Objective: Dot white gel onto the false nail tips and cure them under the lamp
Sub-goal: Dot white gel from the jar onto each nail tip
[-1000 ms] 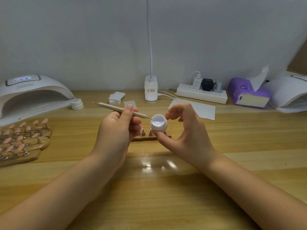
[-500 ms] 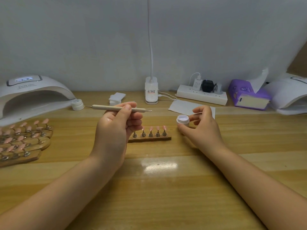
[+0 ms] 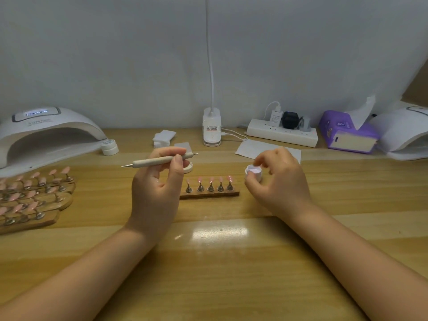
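Left grip point(image 3: 155, 188) clamps dotting tool point(image 3: 159, 160); right grip point(image 3: 278, 181) pinches gel pot point(image 3: 253, 171), now lowered to table point(image 3: 220, 262).

The narrow wooden strip holding five pink nail tips point(image 3: 209, 193) sits mid-table. The small white open gel pot point(image 3: 253, 172) lies at its two o'clock, the white arched curing lamp point(image 3: 48, 133) at ten o'clock

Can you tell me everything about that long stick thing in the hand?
It is a slim, beige dotting tool with a thin metal point at each end. It looks matte, maybe wooden. The left hand holds it in the air, thumb and fingers pinching its right half. It lies nearly level, its right end slightly higher, above the wooden table. Only that hand touches it.
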Tool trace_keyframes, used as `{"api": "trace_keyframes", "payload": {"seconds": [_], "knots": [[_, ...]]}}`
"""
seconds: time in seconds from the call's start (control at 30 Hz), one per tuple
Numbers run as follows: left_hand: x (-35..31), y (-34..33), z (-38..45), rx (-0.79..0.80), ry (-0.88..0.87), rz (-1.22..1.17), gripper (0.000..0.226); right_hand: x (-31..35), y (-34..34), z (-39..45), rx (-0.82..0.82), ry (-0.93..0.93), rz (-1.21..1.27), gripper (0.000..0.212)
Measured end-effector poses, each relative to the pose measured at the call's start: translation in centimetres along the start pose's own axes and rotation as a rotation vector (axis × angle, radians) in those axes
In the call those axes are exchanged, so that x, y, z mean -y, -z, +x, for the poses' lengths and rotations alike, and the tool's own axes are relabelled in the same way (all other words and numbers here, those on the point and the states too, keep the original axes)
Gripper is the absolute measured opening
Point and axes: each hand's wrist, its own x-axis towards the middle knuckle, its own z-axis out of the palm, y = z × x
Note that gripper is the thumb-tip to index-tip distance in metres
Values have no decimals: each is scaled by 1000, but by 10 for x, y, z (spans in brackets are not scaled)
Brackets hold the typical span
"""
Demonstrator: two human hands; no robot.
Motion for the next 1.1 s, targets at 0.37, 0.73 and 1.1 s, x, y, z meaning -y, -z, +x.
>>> {"api": "trace_keyframes", "payload": {"seconds": [0.37, 0.73, 1.1], "knots": [[11, -3, 0, -9, 244, 16, 10, 21, -4, -15, 214, 206, -89, 17], [1, -12, -10, -11, 394, -187, 14, 21, -6, -12, 300, 152, -251, 30], [1, -14, -12, 32, 384, -215, 29, 28, -16, -9, 252, 55, -335, 40]]}}
